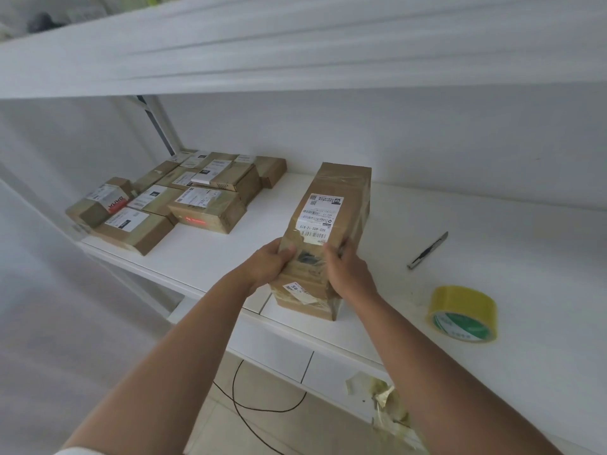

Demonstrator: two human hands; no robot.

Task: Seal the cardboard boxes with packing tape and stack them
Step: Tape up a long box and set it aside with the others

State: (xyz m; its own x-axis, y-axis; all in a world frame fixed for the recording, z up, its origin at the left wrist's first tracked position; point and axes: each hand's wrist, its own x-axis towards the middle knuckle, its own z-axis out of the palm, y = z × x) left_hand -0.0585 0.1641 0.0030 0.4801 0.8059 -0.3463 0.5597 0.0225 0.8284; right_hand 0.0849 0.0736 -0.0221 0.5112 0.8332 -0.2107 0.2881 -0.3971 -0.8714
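Crumpled tape scraps [391, 405] cling to the near edge of the white shelf [492, 251]. A yellow tape roll [463, 314] stands on the shelf to my right. My left hand [269, 264] and right hand [348, 274] each curl around the near end of a long cardboard box [331, 224], gripping its 2 sides. Beyond the roll lies a utility knife [427, 250]. Farther left, taped boxes [177, 198] sit clustered against the wall.

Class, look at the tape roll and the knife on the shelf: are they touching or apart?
Apart. The head view shows bare white shelf between the tape roll and the knife, which lies farther back.
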